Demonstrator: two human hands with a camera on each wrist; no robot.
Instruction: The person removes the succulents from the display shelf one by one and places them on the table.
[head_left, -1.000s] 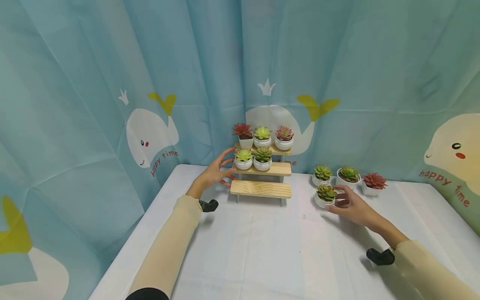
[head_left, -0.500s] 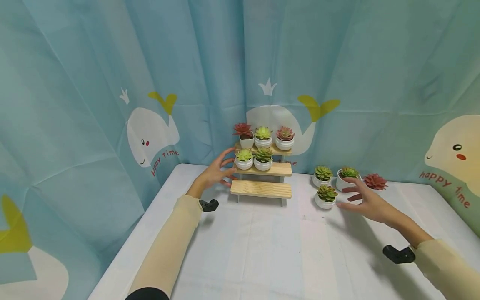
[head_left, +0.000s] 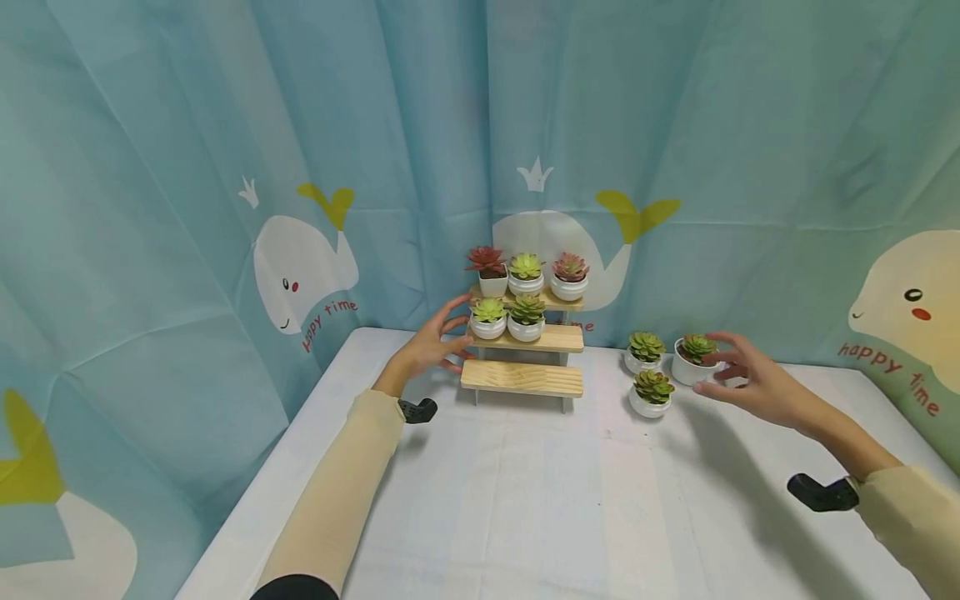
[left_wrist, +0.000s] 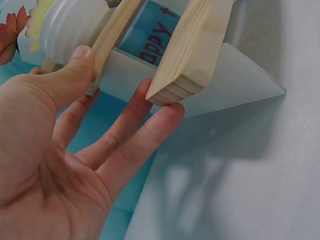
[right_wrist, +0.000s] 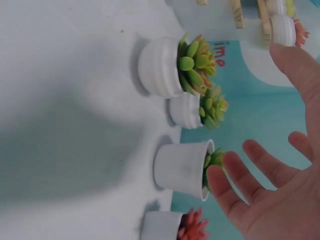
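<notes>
Steadying the stand [head_left: 521, 378], seemingly against shifting
Left hand [head_left: 423, 350] pinches its end; right hand [head_left: 768, 387], grip empty, hangs near a potted succulent [head_left: 693, 368].

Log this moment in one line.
left hand: touches wooden stand | right hand: near tapered-pot green succulent, contact unclear | stand: five potted succulents on upper two shelves

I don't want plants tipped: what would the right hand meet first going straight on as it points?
The right hand would probably meet the green succulent in the tapered white pot first, though the gap in depth is hard to judge.
</notes>
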